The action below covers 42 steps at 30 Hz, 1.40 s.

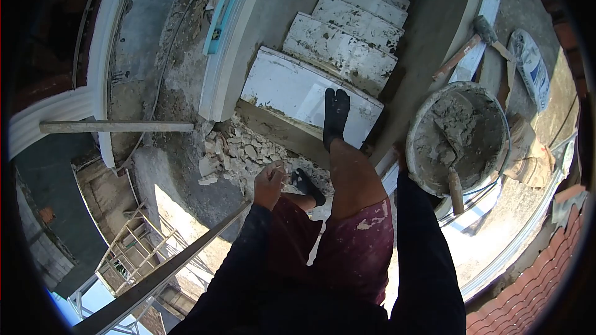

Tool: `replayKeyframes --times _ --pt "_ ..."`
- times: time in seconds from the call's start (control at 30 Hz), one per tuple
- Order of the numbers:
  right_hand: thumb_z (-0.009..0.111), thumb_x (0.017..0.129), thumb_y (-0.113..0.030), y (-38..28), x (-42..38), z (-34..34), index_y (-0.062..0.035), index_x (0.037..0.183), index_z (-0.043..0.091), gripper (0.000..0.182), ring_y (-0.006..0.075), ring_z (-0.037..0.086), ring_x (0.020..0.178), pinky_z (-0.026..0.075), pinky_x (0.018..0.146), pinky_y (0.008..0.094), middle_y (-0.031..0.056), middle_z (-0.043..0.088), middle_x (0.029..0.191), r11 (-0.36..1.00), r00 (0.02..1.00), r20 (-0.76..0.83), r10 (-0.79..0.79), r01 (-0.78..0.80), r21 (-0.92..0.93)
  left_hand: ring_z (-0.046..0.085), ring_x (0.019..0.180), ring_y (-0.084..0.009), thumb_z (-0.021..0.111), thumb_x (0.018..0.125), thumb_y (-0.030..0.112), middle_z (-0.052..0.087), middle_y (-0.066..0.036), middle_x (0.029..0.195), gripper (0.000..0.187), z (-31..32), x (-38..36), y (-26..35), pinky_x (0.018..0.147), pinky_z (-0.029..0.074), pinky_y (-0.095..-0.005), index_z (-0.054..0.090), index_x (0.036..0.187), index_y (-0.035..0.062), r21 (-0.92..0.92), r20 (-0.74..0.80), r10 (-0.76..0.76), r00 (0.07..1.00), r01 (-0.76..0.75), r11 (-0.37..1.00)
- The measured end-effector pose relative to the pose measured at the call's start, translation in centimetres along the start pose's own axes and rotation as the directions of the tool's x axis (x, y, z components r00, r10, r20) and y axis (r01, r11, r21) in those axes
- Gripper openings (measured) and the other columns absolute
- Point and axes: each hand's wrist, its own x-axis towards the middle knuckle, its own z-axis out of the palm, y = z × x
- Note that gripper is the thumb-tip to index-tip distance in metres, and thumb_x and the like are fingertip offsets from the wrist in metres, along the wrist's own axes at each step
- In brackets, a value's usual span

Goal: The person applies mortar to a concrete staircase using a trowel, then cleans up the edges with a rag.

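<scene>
My left hand (269, 185) is closed, its fingers curled above the rubble; anything inside it is too small to make out. My right arm reaches up to the left rim of a round bucket (417, 119), and only a sliver of my right hand (401, 156) shows there, its fingers hidden. Grey wet mortar (456, 118) fills part of the bucket. A trowel with a wooden handle (456, 191) rests in it, handle over the near rim. One foot in a dark split-toe sock (336, 115) is on the white-topped step (279, 80); the other (307, 187) is lower, beside broken pieces.
Mortar-smeared stairs (340, 36) run away ahead. Broken chips (239, 152) lie at the stair foot. A hammer (485, 30) and a plastic bag (529, 68) lie beyond the bucket. A teal level (225, 9) leans at the left wall. A long bar (167, 267) crosses the lower left.
</scene>
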Motion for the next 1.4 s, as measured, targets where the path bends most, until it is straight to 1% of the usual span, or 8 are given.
replayKeyframes --times 0.37,0.5,0.67,0.77,0.9,1.1,1.2,1.4 --pt "0.072 0.080 -0.036 0.5 -4.7 -5.1 -0.0002 0.117 0.061 0.053 0.0226 0.057 0.096 0.046 0.085 0.0365 0.0096 0.061 0.109 0.951 0.962 -0.115 0.247 -0.218 0.221 0.062 0.081 -0.0095 0.060 0.095 0.019 0.064 -0.003 0.098 0.036 -7.9 1.0 5.4 0.065 0.049 -0.0231 0.057 0.127 0.0030 -0.212 -0.351 0.117 0.929 -0.200 0.956" --pt "0.072 0.080 -0.035 0.9 -5.8 -6.6 -0.0002 0.118 0.061 0.053 0.0232 0.057 0.097 0.046 0.085 0.0367 0.0102 0.061 0.110 0.904 0.924 -0.168 0.345 -0.279 0.324 0.062 0.086 -0.0123 0.060 0.094 0.020 0.064 -0.005 0.101 0.038 -7.9 4.1 16.4 0.069 0.050 -0.0254 0.057 0.128 0.0030 -0.123 -0.406 0.307 0.861 -0.384 0.915" --pt "0.072 0.080 -0.034 0.2 -7.5 -7.3 -0.0002 0.119 0.060 0.053 0.0240 0.057 0.099 0.047 0.086 0.0368 0.0110 0.060 0.112 0.825 0.814 -0.286 0.505 -0.358 0.437 0.063 0.091 -0.0143 0.061 0.094 0.024 0.065 -0.006 0.101 0.039 6.5 11.9 37.5 0.076 0.050 -0.0280 0.058 0.127 0.0028 0.190 -0.037 0.585 0.810 -0.569 0.800" --pt "0.072 0.080 -0.034 -0.5 -8.8 -6.3 -0.0001 0.120 0.060 0.053 0.0244 0.058 0.100 0.047 0.087 0.0370 0.0115 0.060 0.113 0.762 0.723 -0.344 0.599 -0.385 0.520 0.063 0.090 -0.0135 0.061 0.094 0.026 0.065 -0.005 0.100 0.039 19.1 15.8 47.6 0.076 0.049 -0.0268 0.059 0.126 0.0033 0.312 0.347 0.667 0.659 -0.752 0.580" --pt "0.071 0.081 -0.033 -1.5 -10.6 -5.1 -0.0001 0.121 0.059 0.053 0.0251 0.058 0.101 0.047 0.087 0.0371 0.0121 0.060 0.115 0.695 0.595 -0.404 0.695 -0.410 0.591 0.063 0.093 -0.0133 0.062 0.094 0.030 0.065 -0.005 0.101 0.043 35.8 18.1 55.9 0.079 0.049 -0.0257 0.059 0.128 0.0038 0.274 0.786 0.501 0.362 -0.931 0.243" --pt "0.071 0.081 -0.032 -2.8 -13.2 -2.8 0.0000 0.122 0.059 0.054 0.0260 0.058 0.103 0.047 0.088 0.0373 0.0131 0.060 0.117 0.622 0.475 -0.426 0.770 -0.411 0.666 0.064 0.096 -0.0155 0.062 0.094 0.032 0.066 -0.009 0.105 0.044 42.8 20.5 63.1 0.081 0.049 -0.0247 0.059 0.128 0.0035 0.259 0.938 0.283 0.199 -0.946 -0.197" --pt "0.071 0.081 -0.031 -3.3 -13.9 -1.6 0.0000 0.123 0.058 0.054 0.0264 0.058 0.104 0.047 0.088 0.0374 0.0136 0.060 0.118 0.598 0.439 -0.428 0.790 -0.395 0.698 0.063 0.101 -0.0178 0.063 0.093 0.029 0.066 -0.013 0.108 0.042 38.1 22.6 64.6 0.088 0.049 -0.0285 0.060 0.124 0.0017 0.371 0.883 0.344 0.319 -0.924 -0.094" --pt "0.071 0.081 -0.030 -2.9 -15.7 0.7 0.0001 0.124 0.058 0.054 0.0273 0.058 0.107 0.047 0.089 0.0376 0.0145 0.060 0.120 0.557 0.377 -0.429 0.821 -0.363 0.747 0.058 0.115 -0.0263 0.063 0.092 0.040 0.058 -0.022 0.125 0.062 22.1 27.7 61.3 0.099 0.044 -0.0345 0.048 0.137 0.0003 0.639 0.757 0.142 0.638 -0.768 0.047"
